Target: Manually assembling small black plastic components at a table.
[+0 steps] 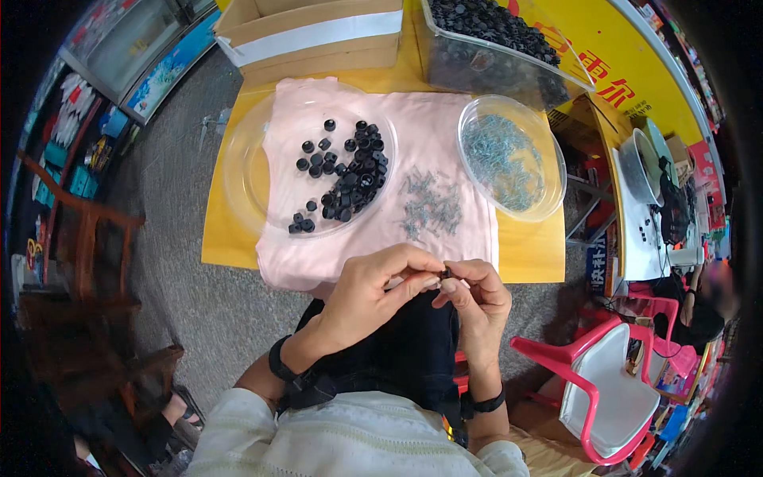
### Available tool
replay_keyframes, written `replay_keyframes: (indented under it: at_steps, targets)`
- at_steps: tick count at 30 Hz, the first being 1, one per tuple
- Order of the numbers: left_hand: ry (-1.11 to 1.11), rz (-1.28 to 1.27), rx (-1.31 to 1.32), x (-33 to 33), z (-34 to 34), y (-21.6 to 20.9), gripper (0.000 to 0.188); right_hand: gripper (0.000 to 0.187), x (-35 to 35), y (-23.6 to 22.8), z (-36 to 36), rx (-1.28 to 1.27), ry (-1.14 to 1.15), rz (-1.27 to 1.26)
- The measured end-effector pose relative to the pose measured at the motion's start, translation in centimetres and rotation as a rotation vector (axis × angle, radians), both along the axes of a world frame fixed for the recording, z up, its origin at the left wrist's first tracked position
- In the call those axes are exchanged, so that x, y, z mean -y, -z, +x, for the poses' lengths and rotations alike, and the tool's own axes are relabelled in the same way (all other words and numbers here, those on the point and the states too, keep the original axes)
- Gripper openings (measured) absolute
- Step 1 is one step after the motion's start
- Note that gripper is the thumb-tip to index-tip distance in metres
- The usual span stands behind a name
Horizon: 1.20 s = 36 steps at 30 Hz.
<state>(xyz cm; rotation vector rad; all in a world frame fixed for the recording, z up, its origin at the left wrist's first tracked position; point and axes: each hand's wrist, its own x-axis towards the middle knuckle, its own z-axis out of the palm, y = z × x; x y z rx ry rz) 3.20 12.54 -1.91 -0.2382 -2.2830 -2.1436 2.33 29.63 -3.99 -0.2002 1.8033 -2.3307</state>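
My left hand [380,288] and my right hand [478,306] meet above my lap, at the table's near edge. Their thumbs and index fingers pinch a small black cap [446,273], mostly hidden by the fingertips. A pile of round black caps [362,179] lies on a clear round tray [248,208] to the left. Loose silver screws [431,205] are spread on the pink cloth [413,119] just beyond my hands. More screws [501,155] fill part of a clear oval tub [563,187] at the right.
A cardboard box [318,60] and a clear bin [469,63] heaped with black parts stand at the table's back. A pink chair [592,397] is at my right, a dark wooden chair [87,230] far left. Another person [703,306] sits at the far right.
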Motion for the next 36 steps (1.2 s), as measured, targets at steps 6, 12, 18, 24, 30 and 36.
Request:
replay_keyframes:
  at_steps: [6, 12, 18, 24, 30, 36]
  targets:
    - [-0.008, 0.229, 0.094, 0.1, 1.0, 1.2, 0.012, 0.018, 0.4, -0.1, 0.9, -0.035, 0.002, 0.018]
    - [-0.007, -0.001, -0.112, 0.4, 2.4, 0.2, 0.014, 0.018, 0.1, -1.4, 2.3, -0.056, -0.022, 0.112]
    - [0.031, -0.066, -0.169, 0.3, 4.0, -0.9, 0.015, 0.016, -0.3, -2.5, 4.1, -0.075, -0.008, 0.132]
    - [0.024, -0.025, -0.218, -0.1, 6.2, -2.4, 0.015, 0.018, -0.8, -4.1, 5.9, -0.240, 0.002, 0.165]
    - [-0.007, -0.020, -0.366, -0.1, 8.3, -4.5, 0.014, 0.019, -0.9, -6.5, 7.7, -0.245, -0.055, 0.087]
    - [-0.003, -0.075, -0.514, 0.2, 10.3, -6.0, 0.015, 0.019, -0.9, -8.8, 9.6, -0.214, -0.107, 0.097]
